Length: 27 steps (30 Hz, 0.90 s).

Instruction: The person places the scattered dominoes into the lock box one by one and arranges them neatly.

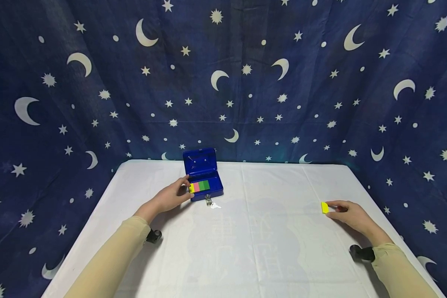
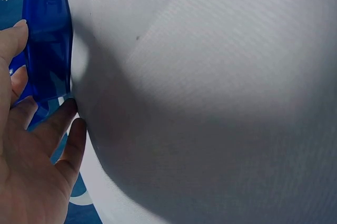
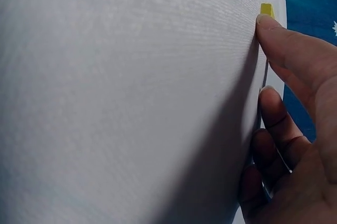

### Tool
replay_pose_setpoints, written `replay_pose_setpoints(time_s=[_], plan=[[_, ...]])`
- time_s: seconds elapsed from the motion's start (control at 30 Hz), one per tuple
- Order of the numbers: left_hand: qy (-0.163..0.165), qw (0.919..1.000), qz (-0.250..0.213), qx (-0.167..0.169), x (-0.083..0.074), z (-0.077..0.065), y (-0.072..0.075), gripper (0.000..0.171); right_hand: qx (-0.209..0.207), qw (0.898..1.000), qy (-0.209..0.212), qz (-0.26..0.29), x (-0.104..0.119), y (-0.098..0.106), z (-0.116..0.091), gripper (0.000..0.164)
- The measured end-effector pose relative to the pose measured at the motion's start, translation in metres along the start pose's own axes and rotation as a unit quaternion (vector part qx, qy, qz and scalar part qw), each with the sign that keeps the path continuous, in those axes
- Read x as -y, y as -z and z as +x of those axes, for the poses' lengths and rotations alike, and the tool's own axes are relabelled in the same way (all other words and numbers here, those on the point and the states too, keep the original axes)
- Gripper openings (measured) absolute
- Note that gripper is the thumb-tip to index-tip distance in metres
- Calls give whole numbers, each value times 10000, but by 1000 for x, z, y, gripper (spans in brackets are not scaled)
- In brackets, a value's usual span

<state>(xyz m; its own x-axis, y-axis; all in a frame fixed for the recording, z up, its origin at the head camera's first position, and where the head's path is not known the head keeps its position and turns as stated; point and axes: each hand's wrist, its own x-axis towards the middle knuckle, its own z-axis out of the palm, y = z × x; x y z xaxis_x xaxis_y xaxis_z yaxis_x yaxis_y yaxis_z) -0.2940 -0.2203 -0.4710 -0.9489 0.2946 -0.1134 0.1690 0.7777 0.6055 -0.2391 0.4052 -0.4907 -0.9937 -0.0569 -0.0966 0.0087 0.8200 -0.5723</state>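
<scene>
A small blue cash box [image 1: 212, 190] stands at the back, left of the table's middle, its lid [image 1: 200, 161] raised. Inside lies a row of yellow, pink and green pieces [image 1: 200, 186]. My left hand [image 1: 172, 194] holds the box's left end, thumb near the front corner and fingers towards the back; the left wrist view shows the thumb against the box [image 2: 48, 40]. Far to the right, my right hand [image 1: 352, 215] pinches a small yellow block [image 1: 324, 207] between thumb and fingers, at the tabletop. Part of that block [image 3: 267, 9] shows past the thumb in the right wrist view.
A silver lock [image 1: 208, 200] sits at the box's front, with keys [image 1: 215, 205] beside it. White cloth [image 1: 253, 248] covers the table. A dark blue curtain [image 1: 246, 99] with moons and stars surrounds the back and sides.
</scene>
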Motion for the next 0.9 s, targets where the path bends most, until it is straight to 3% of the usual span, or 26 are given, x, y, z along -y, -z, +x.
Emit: replay_pose_setpoints(time_s=[0.37,0.9], plan=[[-48,10000,3,-26,2,1,-1,42,-34,9999,164,-33,7,0,5,60],[-72,10000,-36,-34,1,1,-1,41,79,9981,608,-26,51,5,23,55]])
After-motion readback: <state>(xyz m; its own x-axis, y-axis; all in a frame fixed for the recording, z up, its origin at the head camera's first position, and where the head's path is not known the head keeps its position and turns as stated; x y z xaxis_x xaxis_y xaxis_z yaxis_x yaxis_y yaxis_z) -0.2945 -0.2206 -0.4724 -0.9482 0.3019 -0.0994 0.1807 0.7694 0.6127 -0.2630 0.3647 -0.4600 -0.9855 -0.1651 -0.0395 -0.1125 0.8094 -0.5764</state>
